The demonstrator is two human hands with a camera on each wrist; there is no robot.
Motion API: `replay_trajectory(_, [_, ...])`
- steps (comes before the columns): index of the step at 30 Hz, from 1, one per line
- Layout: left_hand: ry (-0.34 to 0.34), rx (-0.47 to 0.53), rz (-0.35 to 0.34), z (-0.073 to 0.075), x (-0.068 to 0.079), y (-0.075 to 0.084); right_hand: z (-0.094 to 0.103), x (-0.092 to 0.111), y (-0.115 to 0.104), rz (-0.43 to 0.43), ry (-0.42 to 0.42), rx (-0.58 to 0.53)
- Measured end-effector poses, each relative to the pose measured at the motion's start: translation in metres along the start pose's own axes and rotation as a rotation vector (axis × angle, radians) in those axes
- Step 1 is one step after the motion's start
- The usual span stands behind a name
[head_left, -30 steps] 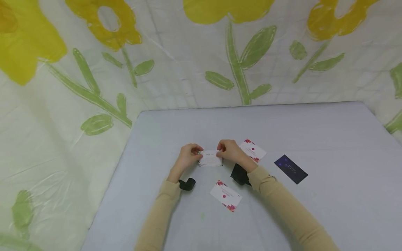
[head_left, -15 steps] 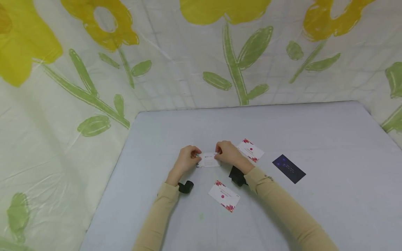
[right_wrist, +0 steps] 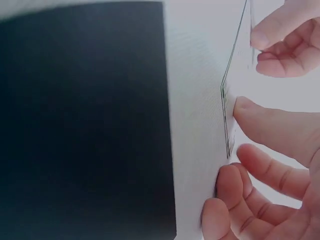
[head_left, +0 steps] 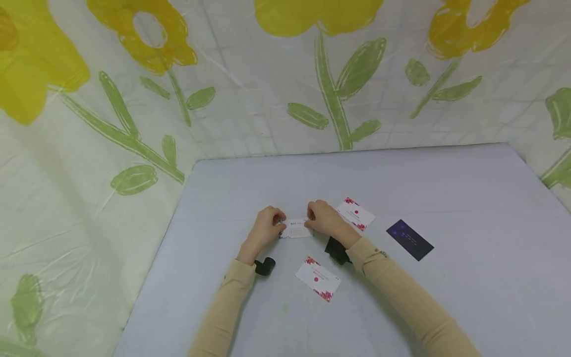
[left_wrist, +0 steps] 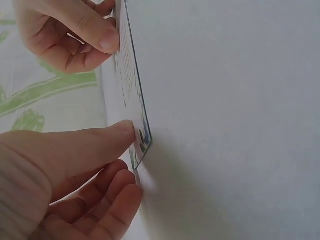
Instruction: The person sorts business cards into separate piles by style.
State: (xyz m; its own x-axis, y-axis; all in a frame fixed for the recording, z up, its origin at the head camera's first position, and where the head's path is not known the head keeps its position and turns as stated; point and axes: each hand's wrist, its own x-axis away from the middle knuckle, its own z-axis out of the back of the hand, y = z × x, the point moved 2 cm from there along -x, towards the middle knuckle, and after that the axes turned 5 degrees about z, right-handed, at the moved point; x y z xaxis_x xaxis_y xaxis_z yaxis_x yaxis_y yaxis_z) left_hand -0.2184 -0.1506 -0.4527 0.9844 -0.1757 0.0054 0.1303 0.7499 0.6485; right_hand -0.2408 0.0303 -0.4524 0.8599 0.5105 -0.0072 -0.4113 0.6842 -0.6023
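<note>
A white business card (head_left: 296, 230) with small print and patterned corners lies between my hands near the middle of the table. My left hand (head_left: 266, 225) pinches its left end. In the left wrist view the left thumb (left_wrist: 122, 134) lies on its printed face, fingers curled behind the edge. My right hand (head_left: 324, 218) pinches the right end, thumb (right_wrist: 245, 106) on the face in the right wrist view. The card's edge looks doubled there; I cannot tell whether there is more than one card.
A white card with red flowers (head_left: 357, 214) lies beyond my right wrist, another floral card (head_left: 318, 278) nearer me. A dark card (head_left: 410, 240) lies farther right. A dark rectangle (right_wrist: 85, 125) fills the right wrist view's left side. A flower-printed curtain (head_left: 250, 99) borders the table (head_left: 473, 198).
The head view has shifted slightly. Both hands keep their hold on the white business card, with hardly any movement.
</note>
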Motion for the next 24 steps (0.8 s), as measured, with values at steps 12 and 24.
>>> replay_trajectory(12, [-0.018, -0.109, -0.063, -0.006, -0.003, 0.015, 0.058, 0.02, 0.017, 0.064, 0.098, -0.077])
replay_trajectory(24, [-0.152, 0.009, -0.284, -0.037, -0.036, 0.068, 0.092, 0.061, 0.06, -0.042, 0.132, -0.048])
